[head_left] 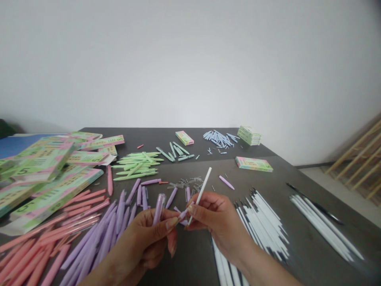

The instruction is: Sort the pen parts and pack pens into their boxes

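Near the middle of the table, my left hand (151, 232) is closed around a purple pen barrel (159, 208) that points upward. Its thumb and forefinger also pinch a small purple pen part (182, 215). My right hand (218, 222) touches the other side of that part. A thin white pen refill (202, 190) stands tilted between its fingers. Both hands meet just in front of scattered clear plastic pieces (193, 182) and loose purple parts. Left of my left hand lies a pile of purple pen barrels (104, 234). The inner fingers of both hands are partly hidden.
Pink pens (32, 254) and printed cartons (59, 182) crowd the left side. Green pens (137, 165) and blue parts (218, 138) lie farther back. White refills (263, 222) cover the right, beside a black pen-like stick (318, 204). Stacked boxes (249, 136) stand near the far edge.
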`<state>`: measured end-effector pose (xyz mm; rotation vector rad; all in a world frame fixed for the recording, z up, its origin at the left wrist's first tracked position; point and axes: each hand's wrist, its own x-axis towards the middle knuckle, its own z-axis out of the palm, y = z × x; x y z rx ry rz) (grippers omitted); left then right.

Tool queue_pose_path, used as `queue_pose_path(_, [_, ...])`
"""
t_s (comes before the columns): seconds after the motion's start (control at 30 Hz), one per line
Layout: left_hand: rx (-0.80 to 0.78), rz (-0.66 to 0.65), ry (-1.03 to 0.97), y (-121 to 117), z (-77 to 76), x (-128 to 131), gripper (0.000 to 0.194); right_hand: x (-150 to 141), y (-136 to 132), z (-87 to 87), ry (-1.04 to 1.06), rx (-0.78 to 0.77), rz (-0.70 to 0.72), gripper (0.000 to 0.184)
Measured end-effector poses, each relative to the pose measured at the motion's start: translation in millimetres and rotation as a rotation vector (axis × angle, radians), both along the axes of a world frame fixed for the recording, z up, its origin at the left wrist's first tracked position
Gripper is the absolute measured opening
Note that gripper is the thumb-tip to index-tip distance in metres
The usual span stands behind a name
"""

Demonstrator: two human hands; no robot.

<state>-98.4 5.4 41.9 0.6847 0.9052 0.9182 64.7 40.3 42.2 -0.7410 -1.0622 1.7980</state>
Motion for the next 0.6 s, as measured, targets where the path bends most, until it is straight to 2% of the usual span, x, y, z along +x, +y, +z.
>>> queue_pose_path(0.6, [0.001,0.042,-0.011,-0.5,2.1,-2.0,0.018,-1.9,-2.8,0.0,-0.004,0.016,0.0,0.013])
